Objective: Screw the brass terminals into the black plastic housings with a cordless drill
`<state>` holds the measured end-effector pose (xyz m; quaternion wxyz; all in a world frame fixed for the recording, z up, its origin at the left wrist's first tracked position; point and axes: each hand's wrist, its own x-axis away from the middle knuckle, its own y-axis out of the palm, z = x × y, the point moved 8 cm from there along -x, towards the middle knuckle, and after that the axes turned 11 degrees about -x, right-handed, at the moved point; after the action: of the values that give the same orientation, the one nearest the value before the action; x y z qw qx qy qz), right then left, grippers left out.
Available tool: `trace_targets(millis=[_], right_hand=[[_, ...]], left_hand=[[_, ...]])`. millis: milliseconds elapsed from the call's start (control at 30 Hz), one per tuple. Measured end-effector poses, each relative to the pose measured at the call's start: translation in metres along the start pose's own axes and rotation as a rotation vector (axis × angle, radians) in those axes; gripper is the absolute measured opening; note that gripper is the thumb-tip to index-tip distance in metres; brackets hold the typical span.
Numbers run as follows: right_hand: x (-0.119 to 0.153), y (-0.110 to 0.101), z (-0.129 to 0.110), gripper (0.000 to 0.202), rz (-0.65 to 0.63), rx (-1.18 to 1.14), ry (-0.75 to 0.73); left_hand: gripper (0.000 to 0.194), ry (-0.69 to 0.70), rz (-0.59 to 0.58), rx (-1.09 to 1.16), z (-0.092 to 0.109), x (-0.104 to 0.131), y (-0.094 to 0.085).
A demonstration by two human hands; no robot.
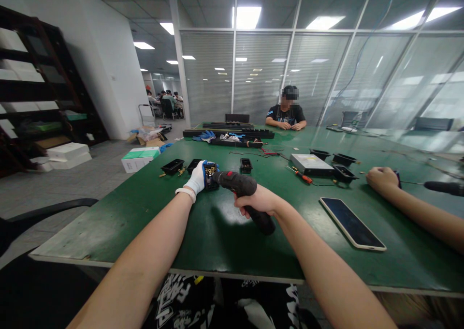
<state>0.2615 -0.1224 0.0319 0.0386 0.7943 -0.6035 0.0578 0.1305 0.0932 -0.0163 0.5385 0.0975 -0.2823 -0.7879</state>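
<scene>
My left hand (197, 176), in a white and blue glove, grips a small black box with brass-coloured parts (210, 175) just above the green table (232, 242). My bare right hand (253, 201) is wrapped round the handle of a black power drill (237, 183). The drill points left, and its front end is at the box's right side; whether the tip touches a brass part is too small to tell. Two open black boxes (172, 166) stand left of and behind my left hand, with small brass pieces beside them. Another black box (245, 165) stands behind the drill.
A phone (352, 222) lies at the right, before a silver-topped case (311, 164), a red screwdriver (303, 176) and several black boxes (343, 173). Another person's hand (383, 178) and a second drill (444, 187) are far right. Black bars (228, 133) lie behind; a person sits opposite.
</scene>
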Motion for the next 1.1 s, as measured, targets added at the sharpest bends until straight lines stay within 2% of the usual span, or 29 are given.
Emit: trace_targets(millis=[333, 567, 933, 1100], right_hand=[[0.0011, 0.0006, -0.0006, 0.014, 0.003, -0.014, -0.008], [0.0019, 0.0014, -0.0030, 0.013, 0.006, -0.004, -0.006], [0.0029, 0.0022, -0.0040, 0.014, -0.002, 0.000, -0.006], [0.0026, 0.0022, -0.0040, 0.015, -0.001, -0.011, -0.007]], left_hand=[[0.021, -0.021, 0.011, 0.023, -0.0007, 0.0017, 0.0019], [0.028, -0.013, 0.031, 0.018, 0.0011, 0.0053, 0.0031], [0.024, -0.002, 0.034, 0.031, 0.0014, 0.0064, 0.0028], [0.029, -0.018, 0.016, 0.032, 0.0003, 0.0044, 0.0034]])
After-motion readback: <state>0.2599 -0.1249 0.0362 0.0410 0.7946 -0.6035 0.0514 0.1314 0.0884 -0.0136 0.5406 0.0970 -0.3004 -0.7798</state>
